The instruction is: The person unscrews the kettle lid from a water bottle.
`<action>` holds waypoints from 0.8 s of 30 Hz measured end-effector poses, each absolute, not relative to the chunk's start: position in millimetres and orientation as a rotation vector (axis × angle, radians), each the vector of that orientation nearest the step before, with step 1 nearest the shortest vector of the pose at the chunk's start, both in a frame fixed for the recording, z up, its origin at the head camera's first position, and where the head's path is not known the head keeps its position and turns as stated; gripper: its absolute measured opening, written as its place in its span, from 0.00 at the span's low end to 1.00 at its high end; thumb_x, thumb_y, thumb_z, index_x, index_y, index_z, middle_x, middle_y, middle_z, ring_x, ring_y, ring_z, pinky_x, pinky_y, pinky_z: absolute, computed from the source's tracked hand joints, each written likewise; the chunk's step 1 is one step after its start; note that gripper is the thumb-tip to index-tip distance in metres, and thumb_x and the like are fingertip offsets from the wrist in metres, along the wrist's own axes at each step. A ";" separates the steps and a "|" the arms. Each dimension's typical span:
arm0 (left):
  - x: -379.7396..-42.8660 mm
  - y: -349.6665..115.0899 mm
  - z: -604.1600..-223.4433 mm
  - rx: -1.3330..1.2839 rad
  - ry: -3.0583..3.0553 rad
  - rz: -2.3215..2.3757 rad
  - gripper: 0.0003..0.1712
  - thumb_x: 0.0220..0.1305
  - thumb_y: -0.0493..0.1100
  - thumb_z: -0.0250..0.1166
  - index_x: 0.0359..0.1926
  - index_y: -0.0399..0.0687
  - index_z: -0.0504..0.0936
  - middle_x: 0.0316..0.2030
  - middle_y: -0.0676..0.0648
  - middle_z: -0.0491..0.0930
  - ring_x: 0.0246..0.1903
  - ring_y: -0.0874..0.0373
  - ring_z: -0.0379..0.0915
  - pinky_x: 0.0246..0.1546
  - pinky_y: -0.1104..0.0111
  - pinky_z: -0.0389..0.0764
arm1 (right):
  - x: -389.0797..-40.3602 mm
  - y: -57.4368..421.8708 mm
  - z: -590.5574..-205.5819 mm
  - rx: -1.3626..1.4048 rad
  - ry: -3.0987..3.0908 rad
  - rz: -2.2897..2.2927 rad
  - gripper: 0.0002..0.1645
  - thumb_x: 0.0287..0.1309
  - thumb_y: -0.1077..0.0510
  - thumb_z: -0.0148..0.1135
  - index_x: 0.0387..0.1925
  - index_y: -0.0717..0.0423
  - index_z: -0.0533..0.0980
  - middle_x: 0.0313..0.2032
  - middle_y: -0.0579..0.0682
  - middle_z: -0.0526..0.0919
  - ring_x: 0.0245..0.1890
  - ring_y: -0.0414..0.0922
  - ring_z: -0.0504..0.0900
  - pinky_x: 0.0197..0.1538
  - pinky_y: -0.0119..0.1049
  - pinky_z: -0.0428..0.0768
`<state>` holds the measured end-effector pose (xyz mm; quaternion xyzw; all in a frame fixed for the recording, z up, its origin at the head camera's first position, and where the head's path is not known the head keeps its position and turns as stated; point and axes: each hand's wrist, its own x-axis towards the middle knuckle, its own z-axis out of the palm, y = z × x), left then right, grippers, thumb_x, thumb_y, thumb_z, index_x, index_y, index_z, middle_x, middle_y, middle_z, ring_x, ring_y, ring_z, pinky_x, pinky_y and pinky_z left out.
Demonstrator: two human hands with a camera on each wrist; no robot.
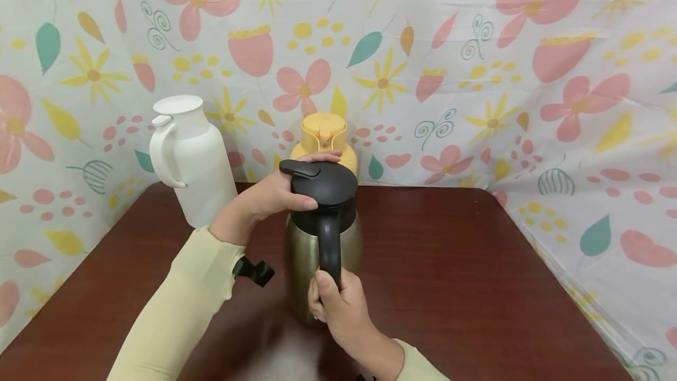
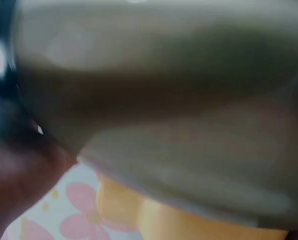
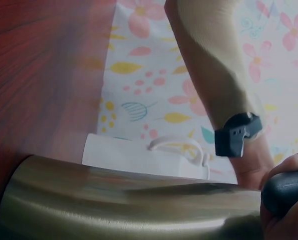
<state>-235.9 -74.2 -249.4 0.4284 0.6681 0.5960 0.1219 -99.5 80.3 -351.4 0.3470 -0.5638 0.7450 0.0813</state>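
Observation:
A bronze-coloured metal vacuum jug [image 1: 300, 263] stands on the table, its black lid [image 1: 333, 184] on top and its black handle [image 1: 329, 240] facing me. My left hand [image 1: 272, 196] grips the lid and neck from the left, thumb on the near side and fingers round the far side, partly hidden. Lower down, my right hand [image 1: 341, 310] holds the handle with curled fingers. The metal body [image 2: 163, 150] fills most of the left wrist view, blurred. In the right wrist view the body [image 3: 129, 215] lies across the bottom, with the right hand [image 3: 288, 225] at the edge.
On the dark red table [image 1: 465, 275], a white jug [image 1: 203, 163] stands at the back left. Behind the metal jug is a yellow jug [image 1: 324, 123], largely covered by it. A flower-patterned cloth [image 1: 423, 75] hangs behind and at both sides.

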 end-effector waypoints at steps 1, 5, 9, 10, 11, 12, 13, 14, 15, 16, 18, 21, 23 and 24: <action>-230.6 -71.6 -249.8 1.215 1.986 1.781 0.72 0.38 0.74 0.80 0.74 0.35 0.62 0.73 0.34 0.64 0.71 0.50 0.65 0.60 0.73 0.74 | -99.4 81.1 -351.7 1.021 -1.693 2.226 0.32 0.80 0.51 0.46 0.19 0.66 0.60 0.08 0.61 0.55 0.10 0.35 0.57 0.13 0.25 0.60; -207.3 -56.4 -255.3 1.030 2.218 1.960 0.56 0.46 0.61 0.81 0.71 0.40 0.68 0.64 0.35 0.74 0.58 0.50 0.76 0.56 0.71 0.77 | -98.9 84.9 -352.1 0.976 -1.707 2.210 0.33 0.81 0.51 0.46 0.18 0.66 0.60 0.08 0.61 0.55 0.10 0.34 0.57 0.13 0.24 0.60; -184.2 -42.3 -261.0 0.751 2.406 2.099 0.46 0.52 0.43 0.76 0.72 0.48 0.68 0.66 0.44 0.74 0.60 0.49 0.76 0.59 0.64 0.77 | -99.1 86.7 -351.2 0.970 -1.714 2.192 0.32 0.80 0.53 0.46 0.18 0.66 0.61 0.08 0.60 0.56 0.09 0.37 0.56 0.13 0.25 0.60; -180.2 -40.0 -261.8 0.699 2.419 2.121 0.46 0.53 0.42 0.76 0.73 0.50 0.67 0.67 0.46 0.74 0.61 0.49 0.76 0.60 0.61 0.77 | -99.1 86.8 -350.7 0.972 -1.713 2.193 0.31 0.80 0.53 0.46 0.19 0.66 0.61 0.09 0.60 0.56 0.09 0.37 0.56 0.13 0.25 0.60; -177.4 -38.5 -262.2 0.656 2.424 2.136 0.47 0.53 0.42 0.75 0.74 0.52 0.66 0.68 0.47 0.74 0.62 0.49 0.75 0.61 0.60 0.76 | -99.1 86.7 -350.2 0.971 -1.715 2.190 0.31 0.81 0.53 0.46 0.18 0.66 0.61 0.09 0.60 0.56 0.09 0.37 0.56 0.13 0.25 0.60; -175.4 -38.1 -262.4 0.632 2.421 2.140 0.48 0.54 0.42 0.75 0.75 0.54 0.64 0.68 0.48 0.73 0.63 0.49 0.75 0.63 0.58 0.76 | -99.0 86.6 -349.8 0.970 -1.714 2.192 0.31 0.81 0.53 0.46 0.18 0.66 0.61 0.09 0.60 0.56 0.09 0.36 0.56 0.13 0.25 0.60; -174.7 -38.9 -262.5 0.630 2.422 2.131 0.49 0.55 0.43 0.75 0.76 0.55 0.63 0.69 0.49 0.72 0.64 0.50 0.74 0.64 0.57 0.75 | -99.0 86.3 -349.5 0.973 -1.710 2.196 0.31 0.81 0.54 0.46 0.19 0.66 0.61 0.09 0.60 0.56 0.10 0.36 0.56 0.13 0.25 0.60; -174.8 -40.6 -262.7 0.635 2.422 2.114 0.50 0.55 0.45 0.75 0.77 0.56 0.61 0.70 0.50 0.71 0.65 0.50 0.73 0.65 0.56 0.74 | -98.7 85.8 -348.8 0.975 -1.707 2.200 0.31 0.81 0.54 0.46 0.19 0.66 0.61 0.09 0.60 0.56 0.10 0.37 0.57 0.13 0.25 0.60; -175.6 -43.0 -263.0 0.651 2.405 2.104 0.51 0.56 0.46 0.74 0.78 0.57 0.60 0.71 0.50 0.71 0.66 0.50 0.73 0.66 0.55 0.73 | -98.7 85.4 -348.7 0.986 -1.701 2.198 0.31 0.81 0.54 0.46 0.19 0.66 0.61 0.09 0.60 0.56 0.09 0.38 0.56 0.13 0.26 0.60; -176.6 -46.2 -263.4 0.675 2.388 2.091 0.52 0.56 0.48 0.74 0.79 0.58 0.59 0.72 0.49 0.70 0.67 0.49 0.72 0.68 0.54 0.72 | -98.5 84.9 -348.9 0.988 -1.701 2.204 0.31 0.81 0.54 0.46 0.19 0.66 0.61 0.09 0.60 0.56 0.09 0.38 0.57 0.13 0.26 0.60; -179.1 -54.3 -264.8 0.725 2.347 2.068 0.54 0.56 0.54 0.75 0.80 0.59 0.58 0.73 0.48 0.69 0.70 0.50 0.68 0.70 0.52 0.68 | -98.2 83.5 -349.2 0.999 -1.698 2.210 0.31 0.80 0.54 0.46 0.20 0.67 0.61 0.09 0.60 0.56 0.09 0.39 0.57 0.13 0.27 0.61; -183.1 -66.3 -265.0 0.835 2.274 2.040 0.59 0.54 0.63 0.76 0.80 0.55 0.56 0.75 0.46 0.67 0.76 0.50 0.60 0.75 0.48 0.61 | -97.5 81.4 -350.2 0.988 -1.715 2.227 0.31 0.80 0.53 0.46 0.20 0.67 0.60 0.09 0.61 0.55 0.10 0.35 0.58 0.14 0.26 0.61; -187.9 -74.2 -263.0 0.913 2.237 1.989 0.65 0.51 0.69 0.76 0.81 0.53 0.54 0.78 0.45 0.62 0.79 0.50 0.54 0.77 0.46 0.55 | -97.3 80.2 -350.6 0.982 -1.721 2.237 0.31 0.80 0.52 0.47 0.20 0.67 0.60 0.09 0.62 0.55 0.11 0.34 0.59 0.14 0.26 0.60; -191.1 -78.3 -261.1 0.958 2.217 1.950 0.66 0.50 0.71 0.75 0.82 0.52 0.53 0.79 0.44 0.59 0.79 0.50 0.53 0.77 0.47 0.54 | -97.5 79.7 -351.0 0.985 -1.721 2.236 0.31 0.80 0.53 0.46 0.20 0.67 0.60 0.09 0.62 0.55 0.11 0.34 0.59 0.14 0.25 0.60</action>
